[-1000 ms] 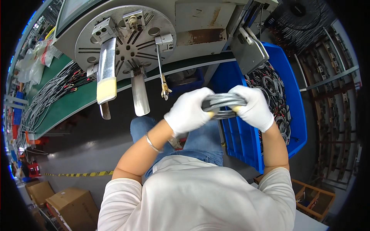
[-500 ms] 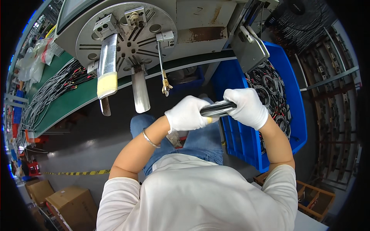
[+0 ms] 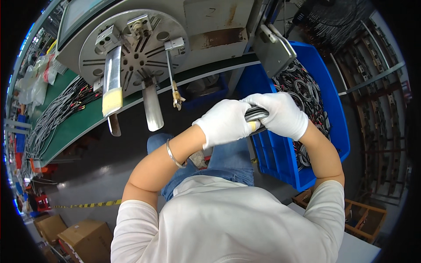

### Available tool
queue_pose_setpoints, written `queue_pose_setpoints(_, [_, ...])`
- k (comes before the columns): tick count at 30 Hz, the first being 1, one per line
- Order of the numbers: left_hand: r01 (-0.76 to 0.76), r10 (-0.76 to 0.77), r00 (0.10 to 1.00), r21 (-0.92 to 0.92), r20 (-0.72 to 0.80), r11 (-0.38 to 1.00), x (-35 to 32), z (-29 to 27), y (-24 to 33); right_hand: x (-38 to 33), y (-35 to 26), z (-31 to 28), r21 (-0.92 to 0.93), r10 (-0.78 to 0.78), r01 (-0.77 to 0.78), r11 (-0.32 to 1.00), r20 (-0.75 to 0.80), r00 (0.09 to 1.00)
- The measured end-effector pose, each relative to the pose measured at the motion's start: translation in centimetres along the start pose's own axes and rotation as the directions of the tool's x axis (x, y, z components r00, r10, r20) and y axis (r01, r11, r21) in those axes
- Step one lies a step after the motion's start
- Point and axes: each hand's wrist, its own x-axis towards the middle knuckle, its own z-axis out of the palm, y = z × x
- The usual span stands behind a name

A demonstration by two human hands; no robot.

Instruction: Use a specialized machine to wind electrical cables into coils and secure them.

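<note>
The left hand, in a white glove, is closed around one end of a compact coil of dark grey cable, and the right hand, gloved the same way, grips the opposite end, its fingers curled over the top. The two hands nearly meet, so the coil shows only in the gap between them, held in the air; the rest is hidden by the gloves. A yellow patch shows at the left hand's fingertips, and a silver bracelet rings the wrist behind it. Beyond the left hand and to its left stands a slotted metal disc, carrying a flat metal strip with a yellow band, a curved metal plate and a slim rod. Farther left of that hand, loose grey cables lie spread on a green tabletop. Just beyond the right hand and to its right is a blue bin, filled with many coiled cables. Below the hands, nearer the body, are the person's jeans.
</note>
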Motion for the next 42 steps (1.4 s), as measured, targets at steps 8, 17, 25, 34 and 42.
queue_pose_setpoints(8, [-0.67, 0.906, 0.383, 0.62, -0.181, 0.408, -4.7, 2.1, 5.2, -2.8, 2.6, -9.4, 0.241, -0.002, 0.106, 0.965, -0.399, 0.917])
queue_pose_setpoints(17, [-0.58, 0.463, 0.648, 0.002, -0.604, 0.815, 7.6, 4.5, 2.3, 1.3, 6.2, -8.0, 0.84, 0.177, 0.532, 0.103, -0.542, 0.822])
queue_pose_setpoints(25, [-0.582, 0.002, 0.71, -0.585, -0.704, 0.565, 13.2, -0.3, 5.6, 7.8, 6.6, -7.4, 0.741, 0.489, 0.331, 0.585, -0.647, 0.584])
queue_pose_setpoints(34, [-0.477, 0.172, 0.448, -0.071, -0.877, 0.876, 18.6, -5.0, 1.1, 12.0, 15.5, -5.0, 0.327, 0.299, -0.028, 0.945, -0.822, 0.484])
queue_pose_setpoints(42, [-0.563, 0.127, 0.458, -0.176, -0.88, 0.807, 19.5, -4.8, -0.2, 12.5, 16.4, -4.0, 0.267, 0.206, 0.067, 0.961, -0.861, 0.466])
